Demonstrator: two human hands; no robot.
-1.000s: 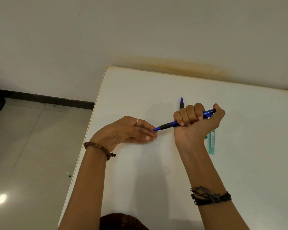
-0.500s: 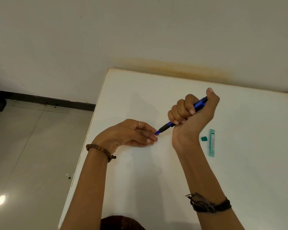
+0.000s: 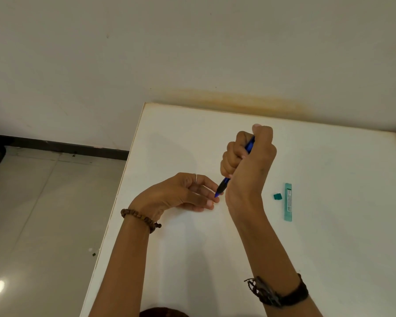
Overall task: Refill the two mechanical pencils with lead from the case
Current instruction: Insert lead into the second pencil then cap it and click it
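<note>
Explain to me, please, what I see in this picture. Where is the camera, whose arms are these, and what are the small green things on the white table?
There is no machine here. A person wears one camera on the head, and it looks forward and down, so the two arms entering from the bottom edge are that person's own.

The right hand grips a blue mechanical pencil in its fist, tip pointing down and to the left, with the thumb on the top end. The left hand rests on the white table, its fingertips meeting the pencil's tip. Whether it holds a lead there is too small to tell.

To the right lies the long green lead case, and beside it, apart from it, a small green cap, probably the case's lid. Only one pencil is visible now.
</note>
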